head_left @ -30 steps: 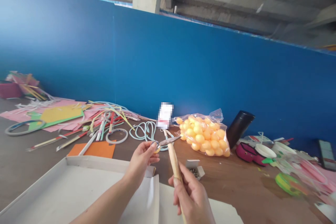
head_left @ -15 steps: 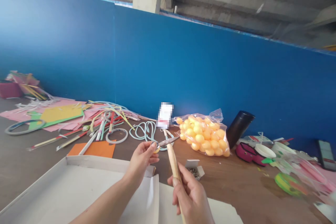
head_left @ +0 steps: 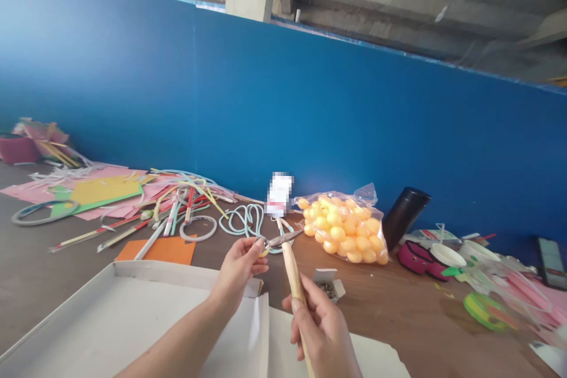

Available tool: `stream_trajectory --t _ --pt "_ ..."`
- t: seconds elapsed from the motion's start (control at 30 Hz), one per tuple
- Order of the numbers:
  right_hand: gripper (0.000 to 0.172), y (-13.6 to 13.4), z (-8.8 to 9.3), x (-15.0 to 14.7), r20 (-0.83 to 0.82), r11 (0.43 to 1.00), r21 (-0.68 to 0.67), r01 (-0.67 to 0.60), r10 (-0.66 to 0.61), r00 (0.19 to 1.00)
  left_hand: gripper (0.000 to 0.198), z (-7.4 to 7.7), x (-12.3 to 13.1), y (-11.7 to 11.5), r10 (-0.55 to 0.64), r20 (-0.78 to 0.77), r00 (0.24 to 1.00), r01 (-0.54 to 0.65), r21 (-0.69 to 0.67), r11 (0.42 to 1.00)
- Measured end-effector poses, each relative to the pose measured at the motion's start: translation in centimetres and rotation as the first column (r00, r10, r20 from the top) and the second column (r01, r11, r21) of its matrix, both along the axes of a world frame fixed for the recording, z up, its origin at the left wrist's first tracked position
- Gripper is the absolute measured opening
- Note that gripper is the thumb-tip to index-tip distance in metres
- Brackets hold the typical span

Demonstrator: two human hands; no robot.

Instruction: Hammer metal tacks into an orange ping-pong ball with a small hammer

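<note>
My right hand (head_left: 321, 331) is closed round a wooden handle (head_left: 292, 271) that points up and away; a thin metal piece (head_left: 286, 238) juts left from near its top. My left hand (head_left: 239, 269) pinches a small shiny round object with a yellow part (head_left: 264, 245) against the tip of that metal piece. Both hands hover above the far edge of a shallow white cardboard tray (head_left: 133, 313) on the brown table (head_left: 398, 307).
A clear bag of orange balls (head_left: 345, 227) lies just beyond the hands. A small open box of pins (head_left: 328, 284) sits near my right hand. A black cylinder (head_left: 403, 209), coloured paper, straws and cord loops (head_left: 177, 207) litter the table under a blue wall.
The hands and what they hold stay as they were. The view has shifted very slightly.
</note>
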State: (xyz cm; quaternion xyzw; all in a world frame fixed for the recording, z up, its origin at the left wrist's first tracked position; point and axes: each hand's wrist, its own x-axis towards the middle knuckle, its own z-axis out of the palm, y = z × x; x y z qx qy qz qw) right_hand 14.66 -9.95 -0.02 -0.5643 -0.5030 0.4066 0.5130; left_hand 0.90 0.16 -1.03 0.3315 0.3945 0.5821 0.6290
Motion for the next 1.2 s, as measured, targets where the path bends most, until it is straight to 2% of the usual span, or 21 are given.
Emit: stream_trajectory --t 0.43,0.77,0.87,1.07,1.2 --pt "0.053 -0.01 0.21 -0.23 -0.014 1.000 -0.004 0.003 -0.004 1.000 0.034 0.08 0.01 -0.06 -0.004 -0.013 1.000 0.004 -0.009 1.000" --pt "0.058 -0.17 0.19 0.30 -0.104 0.996 0.040 0.081 -0.076 0.992 0.024 0.52 -0.26 -0.08 -0.070 0.141 0.987 0.069 0.014 0.998" --pt "0.059 -0.33 -0.02 0.09 -0.084 0.994 0.070 0.087 -0.082 0.993 0.023 0.57 -0.28 -0.22 -0.076 0.144 0.987 0.073 0.022 0.997" --pt "0.052 -0.54 -0.13 -0.05 0.056 0.996 0.093 0.012 -0.018 0.998 0.025 0.26 -0.25 -0.27 -0.089 0.125 0.988 0.086 0.029 0.996" --pt "0.054 -0.52 0.13 0.04 0.045 0.993 0.106 0.045 -0.050 0.998 0.026 0.16 -0.24 -0.17 -0.095 0.114 0.989 0.090 0.051 0.995"
